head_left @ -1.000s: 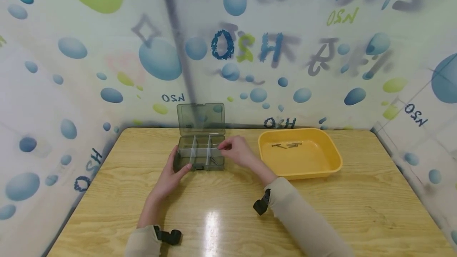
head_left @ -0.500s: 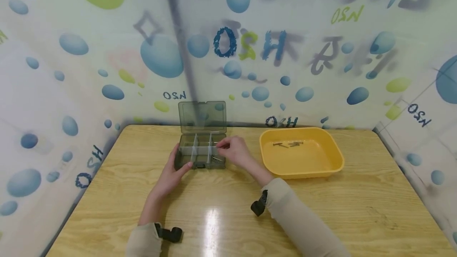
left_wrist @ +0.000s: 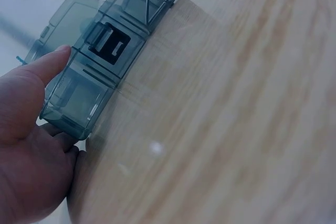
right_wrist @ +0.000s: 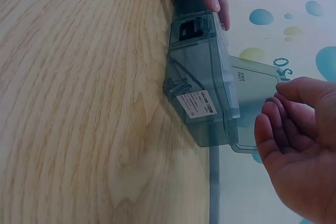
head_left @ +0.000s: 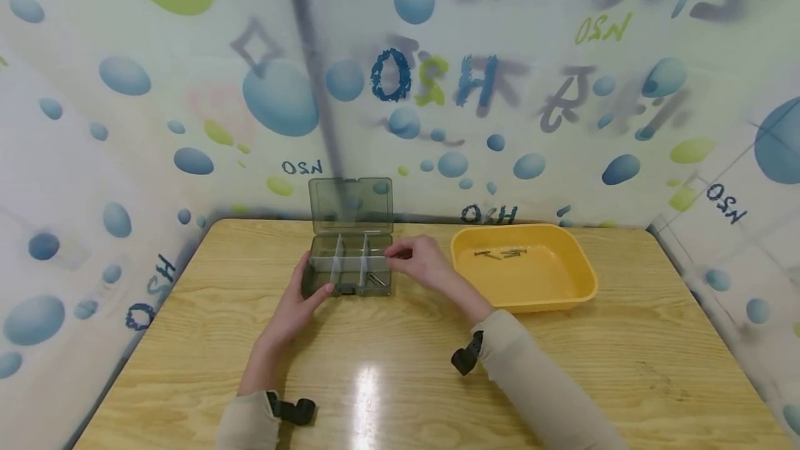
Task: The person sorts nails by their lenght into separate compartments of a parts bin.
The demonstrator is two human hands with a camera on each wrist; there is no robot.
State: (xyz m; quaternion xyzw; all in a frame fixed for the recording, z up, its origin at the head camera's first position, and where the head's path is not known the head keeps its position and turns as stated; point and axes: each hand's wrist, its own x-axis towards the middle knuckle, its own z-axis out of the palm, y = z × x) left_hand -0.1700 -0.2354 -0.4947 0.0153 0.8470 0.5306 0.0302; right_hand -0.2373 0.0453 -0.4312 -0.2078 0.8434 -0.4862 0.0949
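A grey see-through divided box point(head_left: 350, 290) stands on the table with its hinged lid point(head_left: 351, 205) raised at the back. My left hand point(head_left: 296, 307) grips its left end, thumb at the front rim, fingers along the side and partly hidden. Several metal screws point(head_left: 376, 279) lie in the front right compartment, and their shafts point(right_wrist: 184, 72) show through the wall in the right wrist view. Over the right rim hovers my right hand point(head_left: 423, 264). Its thumb and forefinger tips point(right_wrist: 282, 88) meet and the other fingers curl; nothing shows between them.
A yellow tray point(head_left: 531, 307) stands to the right of the box, with several loose screws point(head_left: 500, 253) near its back left. A white label point(right_wrist: 197, 104) is stuck on the box's outside. The patterned wall point(head_left: 544, 179) rises just behind the table point(head_left: 425, 394).
My right hand dips slightly left over the box's right side, then draws back a little to the right. Screws in the front right compartment lie differently. My left hand keeps its grip on the box.
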